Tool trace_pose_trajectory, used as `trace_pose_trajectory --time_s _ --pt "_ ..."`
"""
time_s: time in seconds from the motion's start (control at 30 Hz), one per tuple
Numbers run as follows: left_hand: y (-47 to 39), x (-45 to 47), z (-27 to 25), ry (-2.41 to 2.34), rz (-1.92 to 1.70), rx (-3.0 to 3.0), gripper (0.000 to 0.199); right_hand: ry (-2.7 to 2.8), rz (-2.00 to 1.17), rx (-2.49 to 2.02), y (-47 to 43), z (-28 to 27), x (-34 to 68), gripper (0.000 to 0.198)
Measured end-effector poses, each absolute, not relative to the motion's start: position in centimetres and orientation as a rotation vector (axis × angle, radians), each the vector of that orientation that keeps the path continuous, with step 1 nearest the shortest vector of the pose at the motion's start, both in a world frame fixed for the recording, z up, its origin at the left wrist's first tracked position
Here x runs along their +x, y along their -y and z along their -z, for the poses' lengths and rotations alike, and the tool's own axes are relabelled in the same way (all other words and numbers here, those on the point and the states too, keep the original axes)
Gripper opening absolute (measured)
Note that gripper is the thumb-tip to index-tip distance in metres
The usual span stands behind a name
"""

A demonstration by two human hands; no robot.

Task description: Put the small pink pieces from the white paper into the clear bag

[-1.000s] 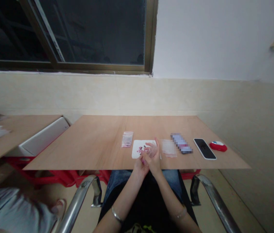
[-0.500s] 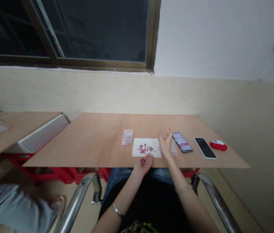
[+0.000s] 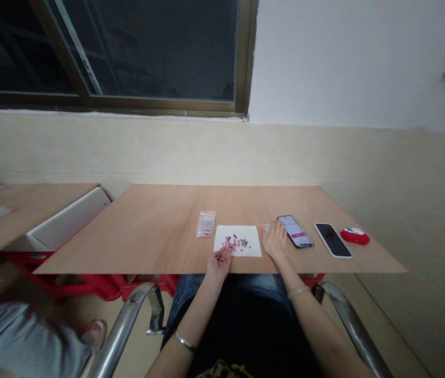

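A white sheet [image 3: 246, 235] lies near the front edge of the wooden table [image 3: 159, 226], with several small pink pieces [image 3: 233, 243] scattered on it. My left hand [image 3: 218, 262] rests at the sheet's near left corner, fingers curled around a few pink pieces. My right hand [image 3: 275, 241] lies flat, fingers spread, just right of the sheet on a clear plastic bag that it mostly hides. A small clear bag with pink contents [image 3: 206, 224] lies left of the sheet.
Two phones [image 3: 294, 230] [image 3: 332, 240] and a red and white object [image 3: 355, 235] lie to the right. A second table [image 3: 29, 210] and white box [image 3: 65, 218] stand left. Chrome chair arms [image 3: 128, 325] flank my lap. Another person's grey clothing [image 3: 13, 341] shows bottom left.
My hands were together over the sheet. The right hand then swung right and has come down flat beside the sheet; the left drew back to the sheet's near left corner.
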State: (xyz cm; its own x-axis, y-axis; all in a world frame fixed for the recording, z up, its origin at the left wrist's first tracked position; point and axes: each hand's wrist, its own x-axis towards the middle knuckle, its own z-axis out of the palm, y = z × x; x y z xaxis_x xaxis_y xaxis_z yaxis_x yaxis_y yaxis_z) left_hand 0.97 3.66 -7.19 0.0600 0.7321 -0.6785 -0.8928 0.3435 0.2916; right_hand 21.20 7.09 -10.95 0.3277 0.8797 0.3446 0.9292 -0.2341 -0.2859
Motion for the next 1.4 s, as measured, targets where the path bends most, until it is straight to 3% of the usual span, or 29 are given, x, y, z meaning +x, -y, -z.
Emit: trace_pose_trajectory --time_s 0.1,0.3,0.67,1.2,1.4 --pt "-3.5 0.7 6.8 -0.882 -1.284 -0.221 0.019 1.635 0.085 -2.167 -7.5 11.4 21.8 0.059" --pt "-3.0 0.6 5.8 -0.83 -1.301 -0.177 0.033 1.644 -0.146 -2.232 -7.9 10.9 22.1 0.058" --pt "-3.6 0.3 6.2 -0.989 -1.226 -0.2 0.016 1.625 -0.149 -2.236 -7.2 9.8 21.3 0.061" --pt "-3.6 -0.3 5.5 -0.984 -1.175 -0.113 0.039 1.569 -0.045 -2.149 -6.1 8.6 20.3 0.058" --pt "-3.7 -0.6 5.5 -0.976 -1.146 0.011 0.026 1.557 -0.021 -2.126 -6.4 9.1 20.6 0.057"
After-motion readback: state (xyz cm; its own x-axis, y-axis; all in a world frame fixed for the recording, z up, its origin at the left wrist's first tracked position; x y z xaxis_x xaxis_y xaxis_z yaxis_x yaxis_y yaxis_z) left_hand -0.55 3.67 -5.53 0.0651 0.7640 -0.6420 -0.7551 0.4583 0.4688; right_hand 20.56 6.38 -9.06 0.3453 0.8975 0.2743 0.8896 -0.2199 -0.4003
